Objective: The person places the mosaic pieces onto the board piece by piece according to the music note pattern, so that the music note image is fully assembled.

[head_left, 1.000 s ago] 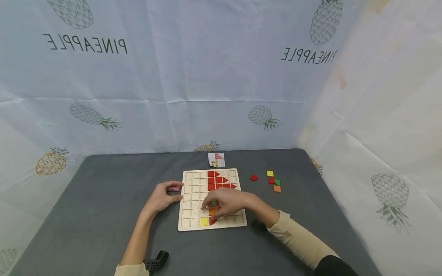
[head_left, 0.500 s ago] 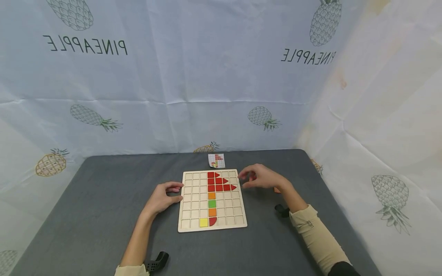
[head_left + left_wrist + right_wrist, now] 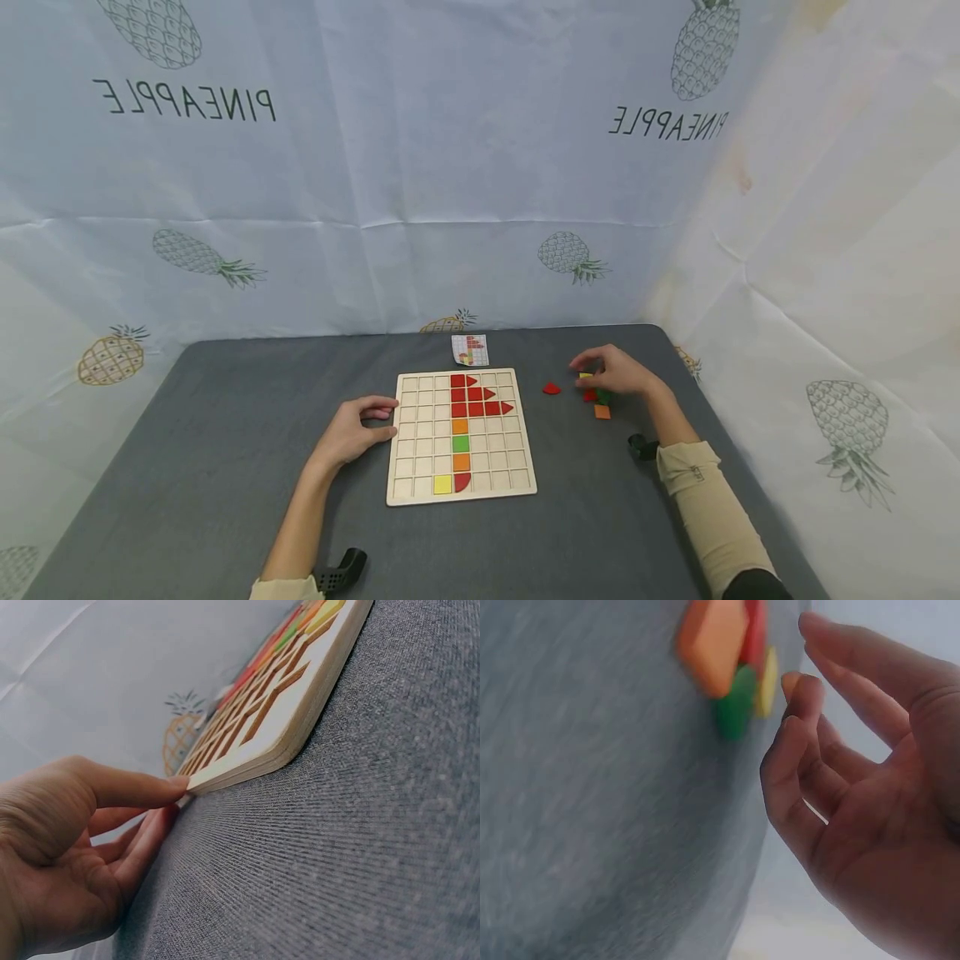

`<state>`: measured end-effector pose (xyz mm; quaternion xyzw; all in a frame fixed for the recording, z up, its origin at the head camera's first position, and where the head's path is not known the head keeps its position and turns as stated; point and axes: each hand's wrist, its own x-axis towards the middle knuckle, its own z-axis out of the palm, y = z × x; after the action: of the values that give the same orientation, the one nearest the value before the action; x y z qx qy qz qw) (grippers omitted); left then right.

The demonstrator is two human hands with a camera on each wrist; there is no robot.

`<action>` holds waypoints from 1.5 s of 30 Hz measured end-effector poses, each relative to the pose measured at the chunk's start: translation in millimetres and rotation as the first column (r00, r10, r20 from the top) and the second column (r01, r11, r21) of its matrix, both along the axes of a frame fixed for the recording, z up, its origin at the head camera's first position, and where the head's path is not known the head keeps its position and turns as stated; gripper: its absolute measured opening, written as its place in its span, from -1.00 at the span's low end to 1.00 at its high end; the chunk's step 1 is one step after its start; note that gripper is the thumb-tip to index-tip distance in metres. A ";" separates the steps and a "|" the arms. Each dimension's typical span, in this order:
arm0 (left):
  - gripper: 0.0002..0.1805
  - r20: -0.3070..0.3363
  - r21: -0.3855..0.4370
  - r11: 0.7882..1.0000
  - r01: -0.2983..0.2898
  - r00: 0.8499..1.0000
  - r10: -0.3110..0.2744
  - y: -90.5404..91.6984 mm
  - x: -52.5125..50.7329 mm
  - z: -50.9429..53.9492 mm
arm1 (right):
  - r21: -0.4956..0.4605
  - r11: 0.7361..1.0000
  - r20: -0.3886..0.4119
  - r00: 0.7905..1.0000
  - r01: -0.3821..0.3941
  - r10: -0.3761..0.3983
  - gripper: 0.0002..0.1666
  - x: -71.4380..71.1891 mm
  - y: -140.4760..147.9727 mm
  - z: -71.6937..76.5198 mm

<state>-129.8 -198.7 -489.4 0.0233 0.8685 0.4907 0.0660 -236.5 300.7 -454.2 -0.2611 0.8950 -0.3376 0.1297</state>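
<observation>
Right hand (image 3: 617, 371): held above the yellow tile (image 3: 766, 684); thumb and fingers apart, nothing seen between them; contact with the tile cannot be told.
Left hand (image 3: 348, 432): thumb and fingers laid against the left edge of the grid board (image 3: 406, 445); not wrapped round it.
Loose pieces: on the grey table (image 3: 255, 450), right of the board; red tile (image 3: 589, 396), green tile (image 3: 603, 397) and orange tile (image 3: 602, 412) bunched near the yellow; red curved piece (image 3: 551, 388) lying alone, between bunch and board.
Picture card (image 3: 470, 350): behind the board, left uncovered.
Pick-up, as judged: one tile best pinched by opposite edges, fingertips kept low; thin pieces likely slid if pressed from above, neighbours easily nudged.
Board hold, as judged: light contact enough; by a hard push the board could be skidded and the seated tiles (image 3: 461, 443) jolted.
</observation>
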 end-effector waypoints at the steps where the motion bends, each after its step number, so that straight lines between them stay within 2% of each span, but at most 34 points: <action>1: -0.48 -0.002 -0.002 1.000 0.000 1.000 0.000 0.1 0.0 -0.1 | 0.000 1.000 -0.002 1.000 0.005 -0.005 -0.61 -0.4 3.0 -1.5; 12: -0.48 -0.009 0.000 1.000 0.005 1.000 -0.005 2.0 0.0 2.4 | -0.002 0.999 0.045 0.998 0.035 -0.034 -0.61 -2.7 17.3 -8.4; 23: -0.48 -0.013 0.001 1.000 0.008 1.000 -0.008 1.4 0.1 1.8 | 0.017 0.997 -0.009 0.998 0.069 -0.069 -0.59 1.9 2.7 -6.1; 29: -0.48 -0.005 0.010 1.000 0.011 1.000 -0.011 0.5 0.4 2.1 | -0.017 1.000 0.006 1.000 0.007 -0.007 -0.59 9.7 -27.2 2.1; 35: -0.48 -0.006 0.006 1.000 0.010 1.000 -0.010 0.0 0.9 2.2 | -0.001 0.996 -0.038 0.995 -0.091 0.090 -0.59 22.8 -68.3 11.1; 40: -0.48 -0.005 0.007 1.000 0.011 1.000 -0.011 -0.5 1.1 1.4 | 0.005 0.983 -0.060 0.982 -0.182 0.182 -0.60 37.2 -106.2 17.3; 45: -0.49 -0.013 0.003 1.000 0.017 1.000 -0.017 -0.6 1.0 2.4 | -0.002 0.958 -0.065 0.956 -0.286 0.286 -0.61 49.6 -141.5 20.1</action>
<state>-128.8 -199.3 -487.0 0.0340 0.8679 0.4914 0.0644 -187.0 159.2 -434.1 -0.3991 0.8496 -0.3119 0.1470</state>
